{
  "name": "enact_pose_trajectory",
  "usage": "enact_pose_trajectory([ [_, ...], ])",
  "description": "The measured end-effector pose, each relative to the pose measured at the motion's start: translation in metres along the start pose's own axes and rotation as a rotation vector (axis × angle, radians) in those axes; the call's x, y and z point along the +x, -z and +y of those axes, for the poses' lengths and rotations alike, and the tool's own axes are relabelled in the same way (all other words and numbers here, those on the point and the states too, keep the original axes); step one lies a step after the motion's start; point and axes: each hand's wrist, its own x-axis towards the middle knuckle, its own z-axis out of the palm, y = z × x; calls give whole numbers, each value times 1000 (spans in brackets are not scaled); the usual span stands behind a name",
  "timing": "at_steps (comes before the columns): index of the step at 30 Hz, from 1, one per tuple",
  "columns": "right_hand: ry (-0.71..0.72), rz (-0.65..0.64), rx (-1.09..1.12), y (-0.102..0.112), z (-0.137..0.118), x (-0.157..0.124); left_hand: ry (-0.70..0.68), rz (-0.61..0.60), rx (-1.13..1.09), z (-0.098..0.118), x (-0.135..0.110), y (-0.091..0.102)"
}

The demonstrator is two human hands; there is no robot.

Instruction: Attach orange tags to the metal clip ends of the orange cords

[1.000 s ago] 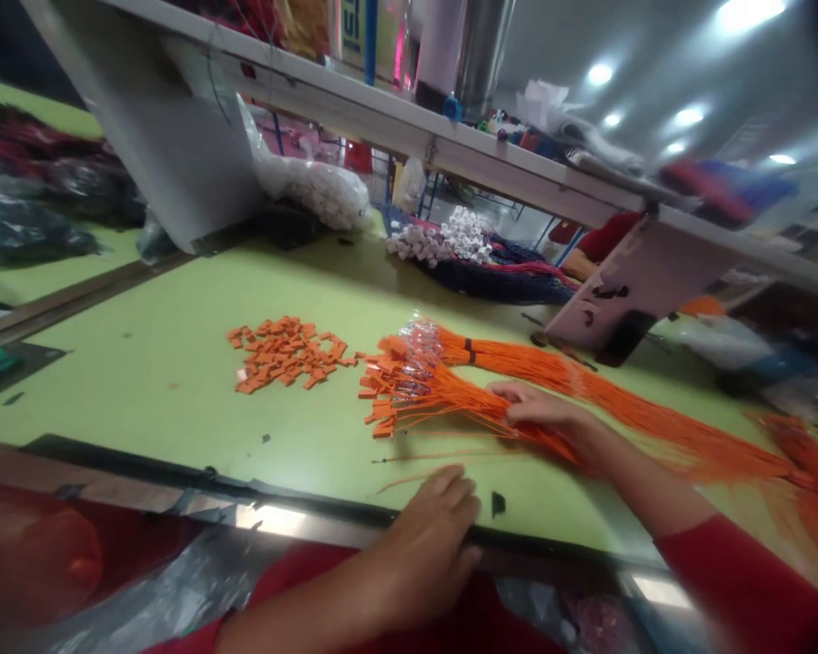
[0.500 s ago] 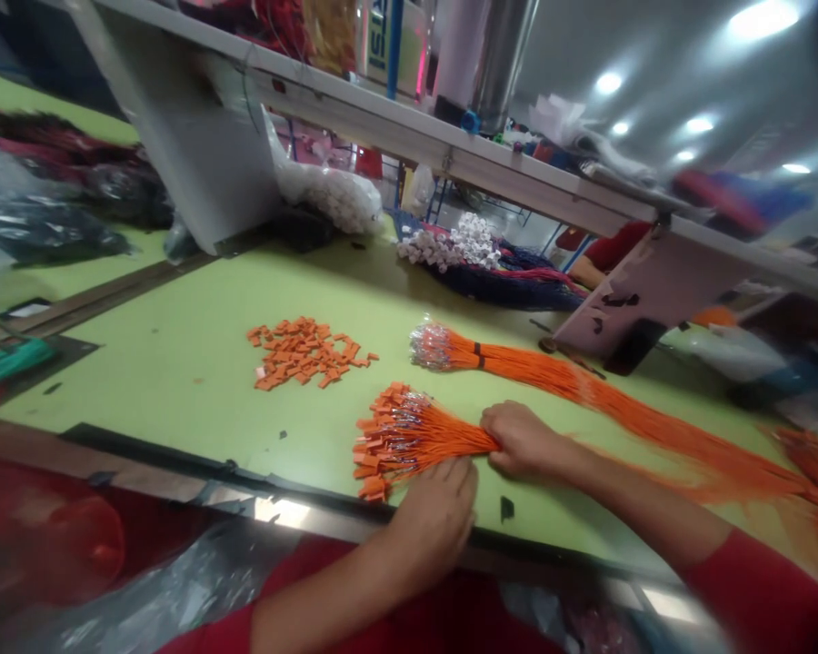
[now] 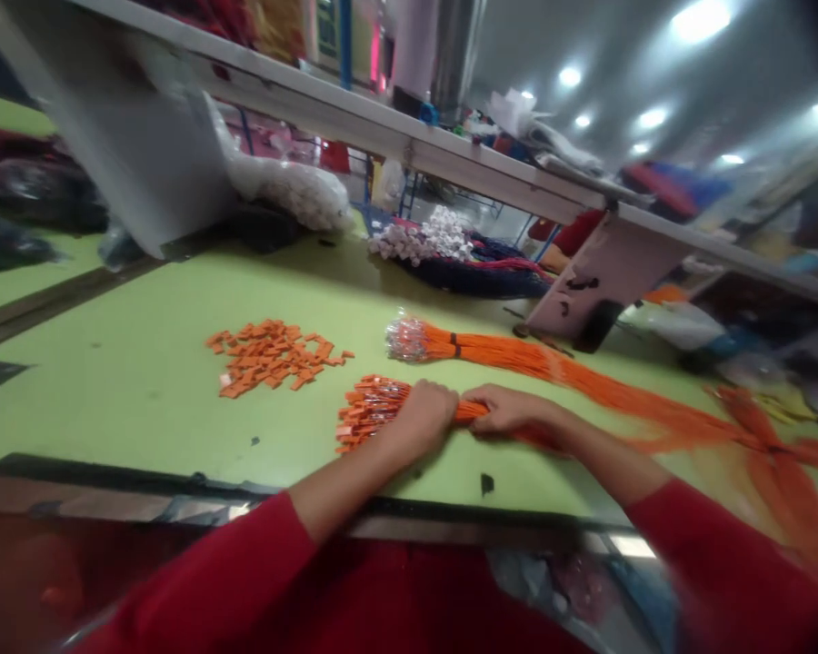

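A bundle of orange wires [image 3: 473,412] with orange connectors [image 3: 364,411] on its left end lies over the green table. My left hand [image 3: 428,411] is wrapped round the bundle just behind the connectors and covers part of them. Close to its right, my right hand [image 3: 508,409] grips the same wires. Behind them lies a second orange wire bundle [image 3: 504,350], tied with a dark band, its silvery terminals [image 3: 406,339] bare. A loose pile of small orange connector housings [image 3: 273,356] is spread to the left.
A white shelf [image 3: 382,136] crosses above the table [image 3: 143,400], held by upright panels. Under it are a plastic bag of white parts [image 3: 306,195] and dark wires with white connectors [image 3: 436,236]. Another person's arm [image 3: 555,259] shows behind the shelf.
My left hand has moved up from the near side of the bundle and closed round it. The connectors are gathered tighter. The whole view has shifted a little.
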Motion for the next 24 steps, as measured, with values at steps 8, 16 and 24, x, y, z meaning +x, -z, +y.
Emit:
enact_pose_trajectory([
  [8, -51, 112, -540, -9, -8, -23, -41, -85, -42, -17, 1, 12],
  [16, -21, 278, -714, -22, -6, -27, -60, -74, -122, 5, 17, 14],
  [24, 136, 272, -476, -7, 15, -35, 42, -304, -268, -7, 43, 0],
])
